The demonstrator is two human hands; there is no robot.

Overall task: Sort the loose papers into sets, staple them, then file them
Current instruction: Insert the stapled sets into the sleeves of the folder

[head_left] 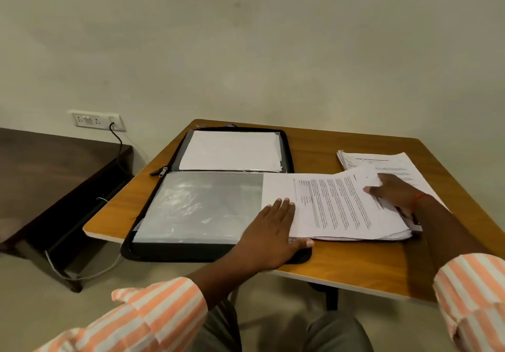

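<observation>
1. Left hand lies palm down at lower centre of the frame. Its fingers are straight and hold nothing, and they press on the left edge of a thick stack of printed white papers. The thumb runs along the near edge of that stack.
2. At the far left stands a dark brown wooden side table. Above it is a white wall socket panel, and a black cable hangs down from the panel.
3. Left of centre, a black zip-around fabric folder lies open on a light brown wooden table.
4. The folder's far half holds plain white sheets.
5. The folder's near half shows a shiny clear plastic sleeve.
6. The printed stack rests partly on the right of that sleeve and partly on the table beside the folder.
7. Right hand, in the right-centre of the frame, has its fingers curled. It pinches the far corner of the top printed sheet, which is bent upward off the stack.
8. A red thread circles the right wrist, and both arms wear orange-and-white striped sleeves.
9. Toward the upper right of the table, a second pile of printed papers lies just behind the right hand.
</observation>
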